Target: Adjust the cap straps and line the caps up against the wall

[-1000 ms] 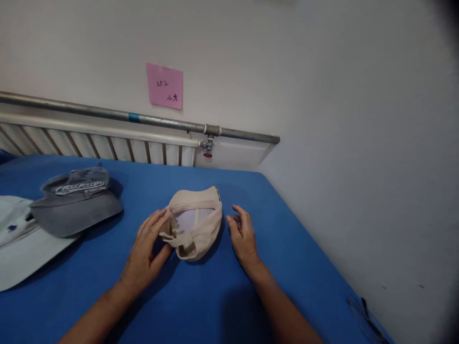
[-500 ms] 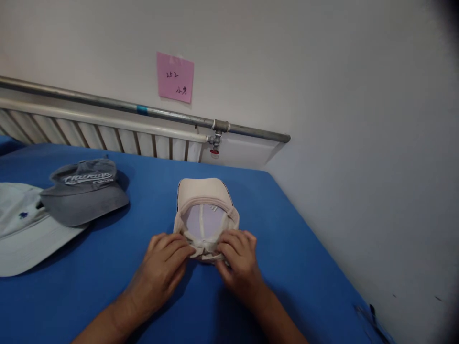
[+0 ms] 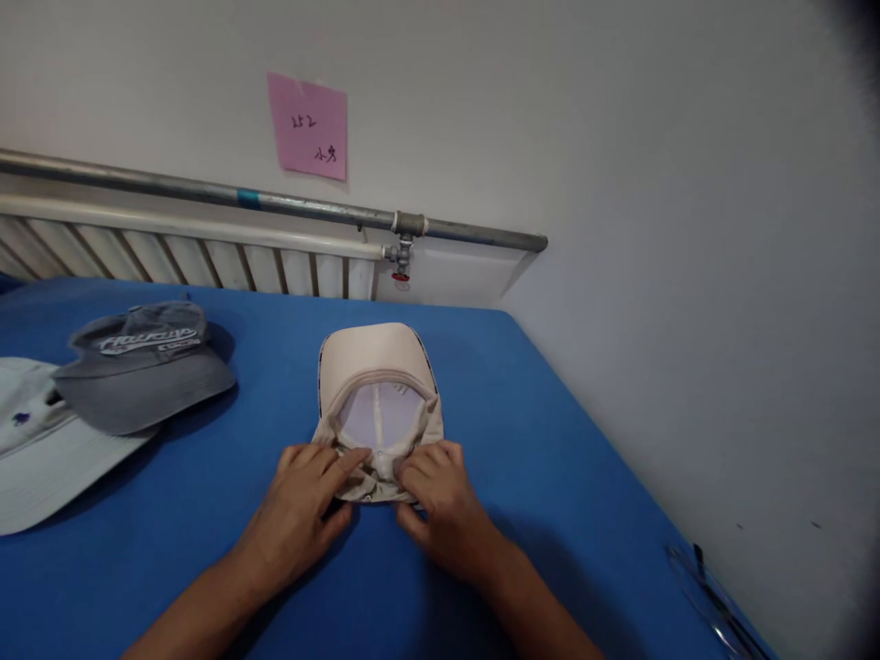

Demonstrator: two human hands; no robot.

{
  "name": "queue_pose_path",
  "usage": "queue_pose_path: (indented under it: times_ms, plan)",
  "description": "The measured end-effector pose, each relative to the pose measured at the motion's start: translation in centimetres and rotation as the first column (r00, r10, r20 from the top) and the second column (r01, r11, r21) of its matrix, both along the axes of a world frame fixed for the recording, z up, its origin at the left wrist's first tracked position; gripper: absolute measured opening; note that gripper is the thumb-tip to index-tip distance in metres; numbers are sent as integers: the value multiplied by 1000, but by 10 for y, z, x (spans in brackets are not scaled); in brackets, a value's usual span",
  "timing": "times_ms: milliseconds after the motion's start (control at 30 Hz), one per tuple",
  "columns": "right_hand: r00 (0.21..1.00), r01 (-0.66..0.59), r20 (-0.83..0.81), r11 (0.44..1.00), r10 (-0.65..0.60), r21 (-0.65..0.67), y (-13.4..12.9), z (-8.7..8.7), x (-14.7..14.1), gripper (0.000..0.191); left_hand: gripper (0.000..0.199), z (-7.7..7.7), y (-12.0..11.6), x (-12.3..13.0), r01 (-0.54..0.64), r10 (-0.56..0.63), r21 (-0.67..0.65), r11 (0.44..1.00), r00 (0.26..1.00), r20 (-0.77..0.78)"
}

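A beige baseball cap lies upside down on the blue surface, its brim pointing away from me and its pale lining facing up. My left hand grips the near left part of the cap's back edge, fingers over the inside and thumb below. On the near right part, my right hand pinches the edge the same way, with fingertips inside the crown. Between the hands the fabric is folded and crumpled. The fingers hide parts of the rim.
To the left, a grey cap with lettering overlaps a pale cap. A pair of glasses lies at the right edge of the blue surface. A radiator and pipe run along the wall behind.
The view has shifted slightly, so everything sits a little further left. Both hands keep hold of the cap's back edge, which now looks flatter and spread more toward me.
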State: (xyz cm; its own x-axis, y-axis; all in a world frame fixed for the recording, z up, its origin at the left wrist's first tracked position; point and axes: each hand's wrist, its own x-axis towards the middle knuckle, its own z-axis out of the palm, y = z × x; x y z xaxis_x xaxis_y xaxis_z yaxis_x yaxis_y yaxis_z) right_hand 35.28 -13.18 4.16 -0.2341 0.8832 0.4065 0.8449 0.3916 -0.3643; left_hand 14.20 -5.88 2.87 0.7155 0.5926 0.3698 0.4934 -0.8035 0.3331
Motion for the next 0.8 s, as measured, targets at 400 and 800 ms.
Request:
queue_pose_path:
  times_ms: [400, 800]
  plan:
    - [992, 83, 100, 993, -74, -87, -1, 0, -11, 28, 51, 2, 0, 2, 58, -58, -6, 998, 982, -178]
    - [981, 137, 155, 979, -114, -149, 1, -1, -13, 21, 48, -1, -2, 3, 61, -58, 13, 998, 986, -157]
